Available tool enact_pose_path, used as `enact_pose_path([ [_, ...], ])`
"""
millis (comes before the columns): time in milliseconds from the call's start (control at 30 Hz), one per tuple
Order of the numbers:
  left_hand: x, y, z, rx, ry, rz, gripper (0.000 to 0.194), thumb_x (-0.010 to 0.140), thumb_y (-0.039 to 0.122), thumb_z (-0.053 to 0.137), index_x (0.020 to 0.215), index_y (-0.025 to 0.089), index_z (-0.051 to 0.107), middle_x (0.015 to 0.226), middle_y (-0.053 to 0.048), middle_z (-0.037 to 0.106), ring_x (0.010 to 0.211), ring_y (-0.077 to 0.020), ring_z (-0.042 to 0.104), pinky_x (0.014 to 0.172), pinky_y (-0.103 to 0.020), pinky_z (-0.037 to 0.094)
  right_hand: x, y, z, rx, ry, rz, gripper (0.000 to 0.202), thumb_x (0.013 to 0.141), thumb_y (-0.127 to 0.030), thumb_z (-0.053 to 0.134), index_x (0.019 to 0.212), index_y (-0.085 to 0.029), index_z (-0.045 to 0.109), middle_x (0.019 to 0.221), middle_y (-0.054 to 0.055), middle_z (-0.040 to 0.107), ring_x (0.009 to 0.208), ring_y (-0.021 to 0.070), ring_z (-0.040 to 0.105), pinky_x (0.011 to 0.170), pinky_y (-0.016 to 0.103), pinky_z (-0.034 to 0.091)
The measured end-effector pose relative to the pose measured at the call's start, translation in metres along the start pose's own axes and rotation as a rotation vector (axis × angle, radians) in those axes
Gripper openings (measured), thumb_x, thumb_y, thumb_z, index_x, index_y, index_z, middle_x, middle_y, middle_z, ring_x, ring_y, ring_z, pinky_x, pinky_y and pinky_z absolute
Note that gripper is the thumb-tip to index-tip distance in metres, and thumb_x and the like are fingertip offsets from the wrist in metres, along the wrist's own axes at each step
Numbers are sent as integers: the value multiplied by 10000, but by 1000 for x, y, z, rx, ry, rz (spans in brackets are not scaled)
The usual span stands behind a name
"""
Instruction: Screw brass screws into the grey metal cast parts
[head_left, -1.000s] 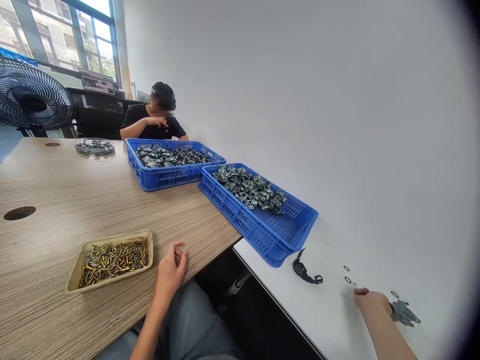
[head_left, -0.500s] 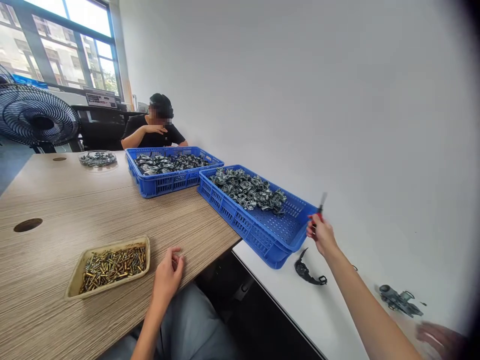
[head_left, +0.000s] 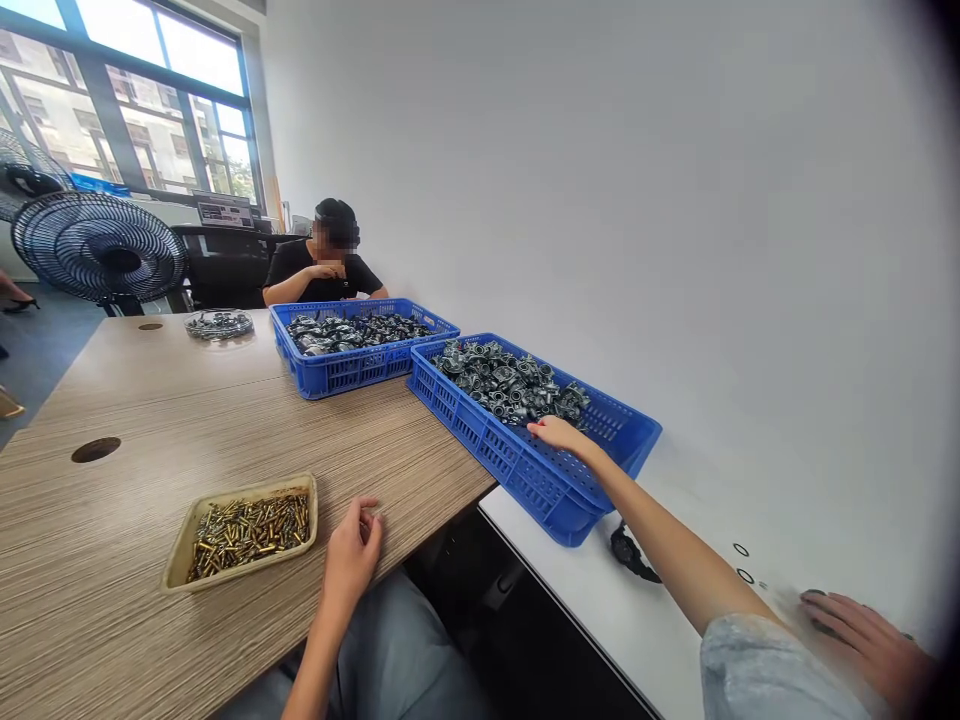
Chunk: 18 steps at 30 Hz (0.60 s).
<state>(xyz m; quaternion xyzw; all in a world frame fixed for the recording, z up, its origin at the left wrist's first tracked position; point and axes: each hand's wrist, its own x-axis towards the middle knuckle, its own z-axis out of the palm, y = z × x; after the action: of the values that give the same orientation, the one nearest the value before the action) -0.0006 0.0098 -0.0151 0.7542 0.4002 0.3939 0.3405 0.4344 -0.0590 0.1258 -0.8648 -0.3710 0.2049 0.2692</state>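
My left hand (head_left: 355, 548) rests on the table edge, loosely curled and holding nothing, just right of a cream tray (head_left: 174, 560) filled with small brass-coloured pins (head_left: 251, 535). My right hand (head_left: 559, 433) reaches into the nearer blue crate (head_left: 517, 475), its fingers closed beside a heap of grey metal castings (head_left: 510, 380). A bit of red shows at its fingertips, matching the handle of the screwdriver it held; the shaft cannot be made out against the castings. Below my right forearm lies a black wristwatch (head_left: 631, 552), partly covered.
Another blue crate (head_left: 322, 380) of dark parts stands farther back, near a seated person (head_left: 322, 265) and a clear round container (head_left: 220, 325). Another person's hand (head_left: 862, 630) lies at the far right on the white table (head_left: 555, 570). Black rings (head_left: 744, 576) lie near it.
My right hand has moved left from the crate's near corner into the crate, over the castings. The hand at far right now covers the metal part. The view has shifted slightly; my left hand stays put.
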Motion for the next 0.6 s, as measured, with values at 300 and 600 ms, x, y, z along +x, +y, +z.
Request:
enact_pose_path([
  [300,0,-3,2,-15,-14,-17,276,945,398,465,1092,201,592,710,21,605,615,-170,591,640,-286,429,14,-8,-2,-251,-73,89,326,983,-414,633,1158,-139,653,1090,59,686,903,190,682,794,371,588],
  [600,-5,-2,3,-59,-11,-46,206,950,300,461,1090,196,572,740,14,598,674,-165,590,674,-277,418,23,-8,2,-361,-33,39,308,930,-434,609,813,-154,664,555,35,588,471,196,595,486,288,469],
])
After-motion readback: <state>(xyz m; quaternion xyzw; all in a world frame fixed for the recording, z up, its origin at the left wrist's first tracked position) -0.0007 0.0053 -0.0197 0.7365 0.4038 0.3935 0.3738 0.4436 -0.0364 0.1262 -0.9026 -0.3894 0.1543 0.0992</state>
